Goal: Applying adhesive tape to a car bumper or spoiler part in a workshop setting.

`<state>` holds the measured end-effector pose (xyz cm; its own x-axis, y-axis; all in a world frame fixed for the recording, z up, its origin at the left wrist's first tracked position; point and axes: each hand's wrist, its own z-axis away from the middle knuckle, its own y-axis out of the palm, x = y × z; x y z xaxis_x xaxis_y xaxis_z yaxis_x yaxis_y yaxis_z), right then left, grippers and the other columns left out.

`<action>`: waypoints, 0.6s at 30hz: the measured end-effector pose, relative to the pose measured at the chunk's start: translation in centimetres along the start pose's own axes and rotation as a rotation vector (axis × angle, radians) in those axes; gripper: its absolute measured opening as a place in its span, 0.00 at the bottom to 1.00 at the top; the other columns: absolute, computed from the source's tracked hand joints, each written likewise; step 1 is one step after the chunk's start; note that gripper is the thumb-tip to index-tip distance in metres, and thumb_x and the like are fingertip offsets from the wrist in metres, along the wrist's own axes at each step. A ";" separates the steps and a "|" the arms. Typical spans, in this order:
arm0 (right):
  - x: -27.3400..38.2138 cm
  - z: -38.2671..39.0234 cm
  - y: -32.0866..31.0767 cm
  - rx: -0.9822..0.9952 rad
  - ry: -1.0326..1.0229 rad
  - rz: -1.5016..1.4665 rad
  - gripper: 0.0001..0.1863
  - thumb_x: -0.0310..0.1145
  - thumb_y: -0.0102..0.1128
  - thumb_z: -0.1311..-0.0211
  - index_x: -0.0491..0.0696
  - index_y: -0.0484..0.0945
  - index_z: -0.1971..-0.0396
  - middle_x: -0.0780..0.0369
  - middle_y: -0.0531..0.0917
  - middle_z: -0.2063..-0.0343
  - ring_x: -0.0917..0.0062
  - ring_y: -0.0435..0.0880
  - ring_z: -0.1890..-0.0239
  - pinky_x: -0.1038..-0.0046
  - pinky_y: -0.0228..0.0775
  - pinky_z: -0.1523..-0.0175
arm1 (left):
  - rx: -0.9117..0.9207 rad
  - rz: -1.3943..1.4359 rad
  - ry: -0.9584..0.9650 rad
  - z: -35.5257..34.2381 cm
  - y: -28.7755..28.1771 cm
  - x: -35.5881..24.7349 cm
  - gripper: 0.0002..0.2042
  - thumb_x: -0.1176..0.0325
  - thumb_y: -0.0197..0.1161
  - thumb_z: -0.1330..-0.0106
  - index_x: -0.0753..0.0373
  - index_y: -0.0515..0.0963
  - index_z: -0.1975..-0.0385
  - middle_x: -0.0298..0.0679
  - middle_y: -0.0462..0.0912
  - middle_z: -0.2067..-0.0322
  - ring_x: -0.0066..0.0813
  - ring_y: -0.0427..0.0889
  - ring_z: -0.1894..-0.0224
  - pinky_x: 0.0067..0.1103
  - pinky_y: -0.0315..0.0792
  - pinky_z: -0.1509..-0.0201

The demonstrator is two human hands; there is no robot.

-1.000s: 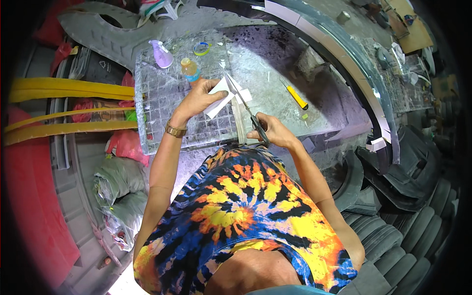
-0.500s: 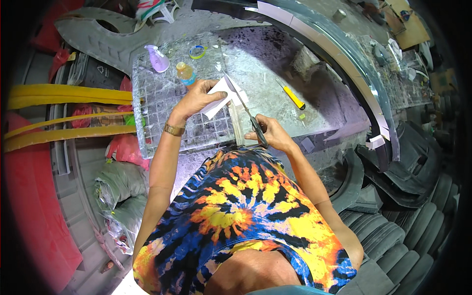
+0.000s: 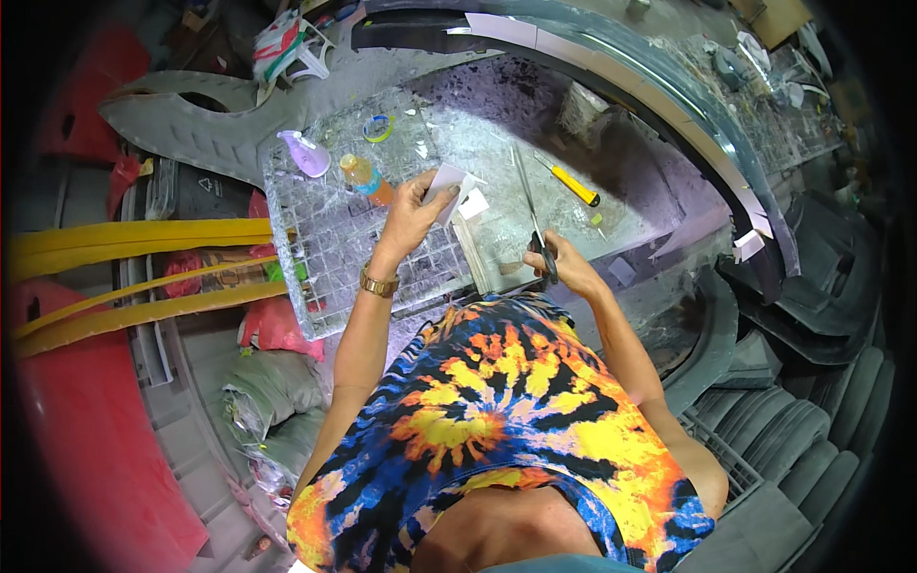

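Cutting small pieces of white sheet with scissors seems to be the step in hand in the head view, probably between two snips, since the blades are away from the sheet. Near the centre of the frame, just above the middle, the left hand [image 3: 413, 218] pinches the white sheet [image 3: 445, 183] between thumb and fingers, tilted above the bench [image 3: 330, 269]. A second white piece [image 3: 475, 202] shows just beside it on the right; whether it lies loose or joins the held one, I cannot tell. Right of centre, the right hand [image 3: 570, 265] has its fingers closed about the black handles of the scissors [image 3: 531, 208], whose blades point to the top of the frame; how far the blades are parted is too fine to judge.

The next cut would call for a steady left pinch, the edge turned toward the blades and the fingertips kept out of their path. The yellow utility knife [image 3: 575, 185] lies right of the scissors, out of either hand. At the upper left, the bottle of orange liquid [image 3: 362, 178] stands near the left hand and could be knocked.
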<state>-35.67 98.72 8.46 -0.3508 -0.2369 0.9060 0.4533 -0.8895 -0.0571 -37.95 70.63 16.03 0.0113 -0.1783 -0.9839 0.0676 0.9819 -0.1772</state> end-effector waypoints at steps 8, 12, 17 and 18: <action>5.5 1.7 -1.1 0.301 -0.054 0.118 0.23 0.46 0.73 0.50 0.43 0.73 0.68 0.67 0.73 0.77 0.84 0.72 0.75 0.80 0.67 0.70 | -0.067 -0.129 0.056 0.2 -1.6 -1.4 0.14 0.65 0.64 0.37 0.70 0.79 0.58 0.37 0.83 0.69 0.17 0.77 0.67 0.18 0.71 0.61; 5.6 1.7 -1.2 0.329 -0.085 0.140 0.24 0.47 0.75 0.51 0.44 0.71 0.72 0.68 0.71 0.78 0.85 0.69 0.75 0.79 0.66 0.72 | -0.111 -0.302 0.091 0.5 -3.4 -1.4 0.16 0.65 0.64 0.36 0.70 0.78 0.53 0.38 0.84 0.63 0.21 0.80 0.62 0.20 0.73 0.58; 7.9 1.4 -2.7 0.395 -0.119 0.309 0.23 0.46 0.75 0.52 0.44 0.71 0.73 0.69 0.70 0.79 0.85 0.69 0.75 0.79 0.65 0.72 | -0.013 -0.378 0.094 0.9 -5.3 -4.3 0.20 0.63 0.64 0.37 0.71 0.76 0.50 0.44 0.83 0.59 0.28 0.81 0.59 0.23 0.73 0.53; 8.4 1.0 -3.4 0.443 -0.109 0.411 0.23 0.45 0.75 0.52 0.44 0.72 0.73 0.70 0.70 0.80 0.86 0.69 0.75 0.79 0.64 0.73 | 0.070 -0.472 0.081 0.7 -5.9 -5.2 0.21 0.62 0.63 0.38 0.71 0.76 0.50 0.47 0.83 0.58 0.33 0.82 0.58 0.25 0.73 0.51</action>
<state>-39.37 100.15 16.71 0.0006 -0.4641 0.8858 0.8394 -0.4813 -0.2527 -37.76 65.69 22.25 -0.1145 -0.5948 -0.7957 0.1133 0.7879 -0.6053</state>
